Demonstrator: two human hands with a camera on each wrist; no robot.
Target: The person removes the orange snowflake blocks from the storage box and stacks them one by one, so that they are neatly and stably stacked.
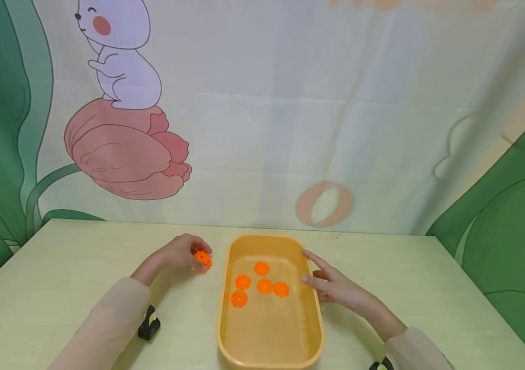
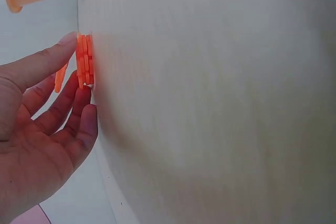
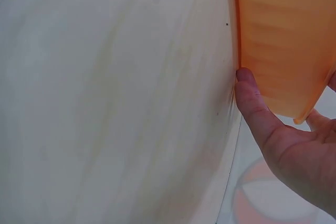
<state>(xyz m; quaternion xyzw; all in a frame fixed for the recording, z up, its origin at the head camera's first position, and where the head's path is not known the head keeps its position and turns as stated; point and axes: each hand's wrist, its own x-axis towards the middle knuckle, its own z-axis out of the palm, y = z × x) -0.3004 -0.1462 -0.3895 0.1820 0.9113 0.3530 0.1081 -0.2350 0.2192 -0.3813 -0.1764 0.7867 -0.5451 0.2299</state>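
Observation:
My left hand (image 1: pixel 180 253) is on the table left of the yellow-orange tub and holds several orange notched plastic discs (image 1: pixel 203 260) between thumb and fingers. Up close in the left wrist view, a small stack of these discs (image 2: pixel 85 61) sits against the tabletop, and another disc (image 2: pixel 61 78) leans at an angle within the fingers. On the other side, my right hand (image 1: pixel 343 290) grips the right wall of the tub (image 1: pixel 221 313). Its thumb and a finger lie at the rim, and another finger (image 3: pixel 252 93) touches the outer wall low down.
Inside the tub, several matching orange discs (image 1: pixel 265 286) lie flat, mostly toward its far half. The pale table (image 1: pixel 58 288) ends at a printed cloth backdrop (image 1: pixel 262 128). A black strap device (image 1: pixel 149 325) is by the left forearm.

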